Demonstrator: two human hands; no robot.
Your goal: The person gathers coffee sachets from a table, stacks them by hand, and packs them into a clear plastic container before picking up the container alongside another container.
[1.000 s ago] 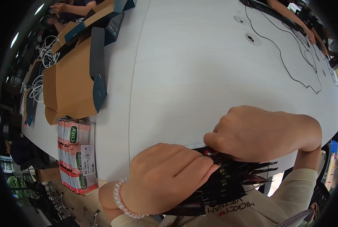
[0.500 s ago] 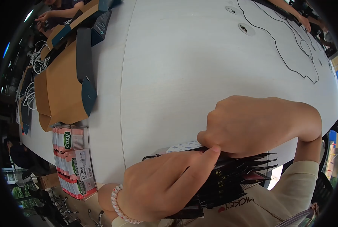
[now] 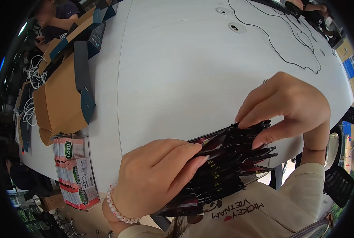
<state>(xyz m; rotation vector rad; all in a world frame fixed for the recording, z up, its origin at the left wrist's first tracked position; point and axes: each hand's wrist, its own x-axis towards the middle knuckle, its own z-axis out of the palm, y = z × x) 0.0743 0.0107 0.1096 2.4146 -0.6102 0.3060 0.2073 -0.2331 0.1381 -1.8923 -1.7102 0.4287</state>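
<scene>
Many thin black packets with yellow print lie in a row at the table's near edge, in front of the cream shirt. My left hand, with a beaded bracelet at the wrist, pinches the packets' left part between thumb and fingers. From the right, my right hand reaches down with its thumb and fingertips on the upper right ends of the packets. What holds the packets underneath is mostly hidden.
A clear holder of red and white Cozy sachets stands at the left edge. Behind it lies an open cardboard box with white cables beside it. A black cable crosses the far right. Other people sit at the far corners.
My right hand has opened from a fist, lifted and moved right, and its fingers now grip the packet ends. My left hand shifted slightly left. The view has turned a little.
</scene>
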